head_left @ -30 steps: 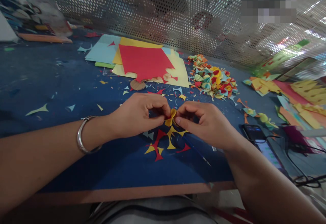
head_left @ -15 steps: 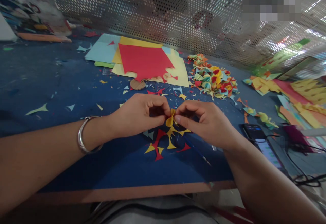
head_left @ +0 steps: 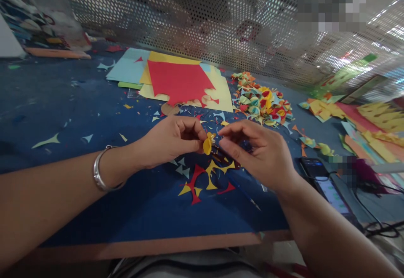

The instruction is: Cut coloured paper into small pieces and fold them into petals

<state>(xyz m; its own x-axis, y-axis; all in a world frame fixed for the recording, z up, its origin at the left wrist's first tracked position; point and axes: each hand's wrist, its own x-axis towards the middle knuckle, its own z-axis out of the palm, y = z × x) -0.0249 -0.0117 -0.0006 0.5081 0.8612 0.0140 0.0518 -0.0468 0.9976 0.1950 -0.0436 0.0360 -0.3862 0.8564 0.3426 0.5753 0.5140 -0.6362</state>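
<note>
My left hand (head_left: 170,141), with a silver bangle (head_left: 99,169) on the wrist, pinches a small folded yellow paper piece (head_left: 207,144) between thumb and fingers. Just right of it my right hand (head_left: 259,153) hovers with its fingers curled and slightly apart, its thumb and forefinger tips a short way from the yellow piece, nothing visibly in them. Both hands are held above the blue table top (head_left: 78,109). Under them lie red and yellow paper offcuts (head_left: 202,179) and a pen (head_left: 243,191).
Sheets of red, yellow and pale blue paper (head_left: 178,80) lie stacked behind the hands. A heap of small folded coloured pieces (head_left: 263,103) sits at the back right. A phone (head_left: 325,181) with a cable lies right, beside more coloured paper strips (head_left: 375,126). A perforated metal screen (head_left: 205,21) closes the back.
My right hand has let go of the yellow piece and drawn slightly to the right, its fingers loosening. The left hand keeps the piece, now turned so it looks rounded.
</note>
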